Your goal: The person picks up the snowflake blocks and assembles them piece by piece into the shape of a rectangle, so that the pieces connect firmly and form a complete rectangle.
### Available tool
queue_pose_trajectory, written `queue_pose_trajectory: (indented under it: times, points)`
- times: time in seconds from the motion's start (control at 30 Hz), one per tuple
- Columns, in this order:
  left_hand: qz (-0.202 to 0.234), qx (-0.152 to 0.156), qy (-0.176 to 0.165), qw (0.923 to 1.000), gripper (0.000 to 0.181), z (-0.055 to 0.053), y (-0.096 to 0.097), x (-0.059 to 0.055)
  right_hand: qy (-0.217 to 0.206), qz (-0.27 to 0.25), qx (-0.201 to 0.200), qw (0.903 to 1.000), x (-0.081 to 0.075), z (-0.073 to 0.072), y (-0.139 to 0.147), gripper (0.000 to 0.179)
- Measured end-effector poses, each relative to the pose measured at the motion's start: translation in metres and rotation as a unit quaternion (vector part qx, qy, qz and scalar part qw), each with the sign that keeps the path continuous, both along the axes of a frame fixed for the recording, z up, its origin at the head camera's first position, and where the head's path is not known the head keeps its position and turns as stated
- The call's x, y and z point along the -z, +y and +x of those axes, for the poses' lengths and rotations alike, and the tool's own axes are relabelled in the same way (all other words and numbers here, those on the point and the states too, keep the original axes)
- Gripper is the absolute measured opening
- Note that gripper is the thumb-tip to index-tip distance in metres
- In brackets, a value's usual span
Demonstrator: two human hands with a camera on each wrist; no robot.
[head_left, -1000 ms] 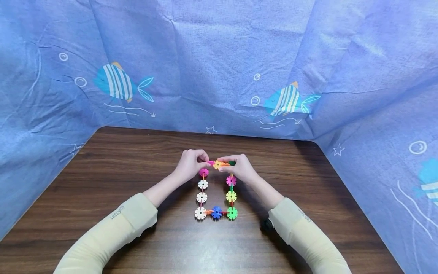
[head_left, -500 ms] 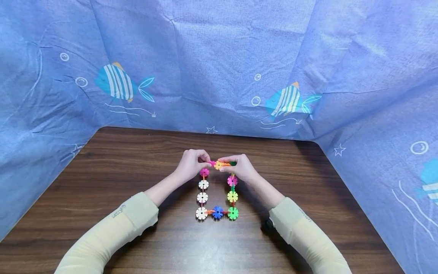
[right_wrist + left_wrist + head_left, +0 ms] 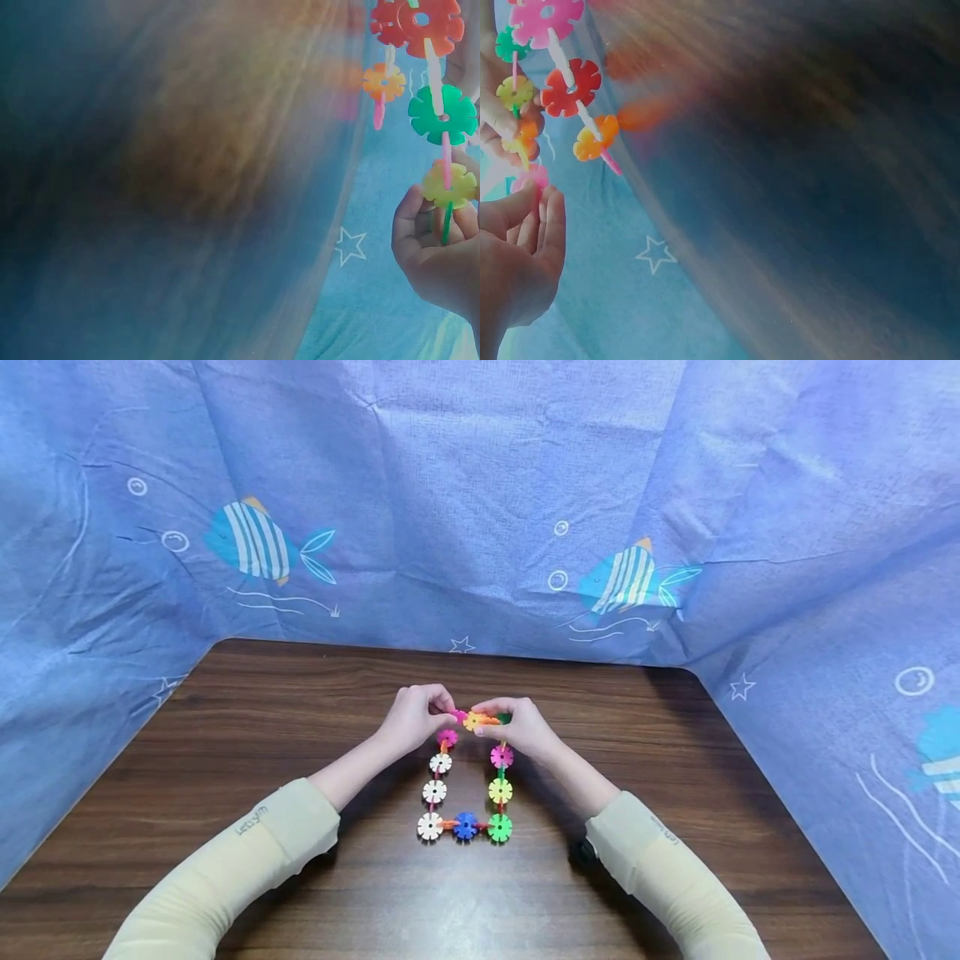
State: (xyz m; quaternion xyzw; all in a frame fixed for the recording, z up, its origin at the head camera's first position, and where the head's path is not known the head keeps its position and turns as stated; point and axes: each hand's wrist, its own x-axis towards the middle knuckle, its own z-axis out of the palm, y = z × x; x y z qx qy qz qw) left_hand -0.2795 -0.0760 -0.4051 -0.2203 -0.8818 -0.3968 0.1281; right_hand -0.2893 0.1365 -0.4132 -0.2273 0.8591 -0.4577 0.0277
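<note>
Slotted plastic snowflake discs, joined edge to edge, make a rectangular chain over the table in the head view. Its near side carries a white disc, a blue disc and a green disc. At the far side my left hand pinches a pink snowflake disc between thumb and fingers. Right beside it, my right hand holds the chain by an orange-yellow disc, fingers above and thumb below. Part of the far right corner is hidden behind the right hand.
The brown wood table has rounded far corners. A blue cloth printed with striped fish hangs behind it and along both sides. Light sleeves cover both forearms.
The chain's near side has swung slightly left, so its left side now slants. Both hands keep their holds at the far side and have shifted only slightly.
</note>
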Motion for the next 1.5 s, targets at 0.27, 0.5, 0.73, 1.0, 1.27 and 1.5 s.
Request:
queue_pose_trajectory:
  times: [0.27,0.5,0.73,1.0,1.27,1.5]
  points:
    - [-0.008,0.011,-0.001,0.9999,0.006,0.002,-0.003,-0.002,0.022,0.018,-0.002,0.9996,-0.003,0.001,-0.004,0.036]
    - [0.003,0.006,0.021,0.9998,0.006,0.007,0.0,-0.002,0.062,0.016,-0.014,0.9979,-0.003,0.002,-0.005,0.032]
    - [0.031,0.006,0.038,0.9988,0.007,0.005,0.003,0.001,0.056,-0.008,-0.014,0.9983,-0.003,0.003,-0.005,0.032]
    - [0.023,0.01,0.044,0.9987,0.006,0.004,0.005,0.002,0.049,-0.005,-0.01,0.9987,-0.003,0.002,-0.006,0.031]
    - [-0.028,0.029,0.002,0.9992,0.009,-0.002,0.0,0.0,0.061,0.027,0.009,0.9977,-0.001,0.003,-0.006,0.03]
    - [-0.068,0.014,-0.141,0.9876,0.015,-0.009,-0.012,0.003,0.046,0.042,0.022,0.9978,0.0,0.004,-0.004,0.031]
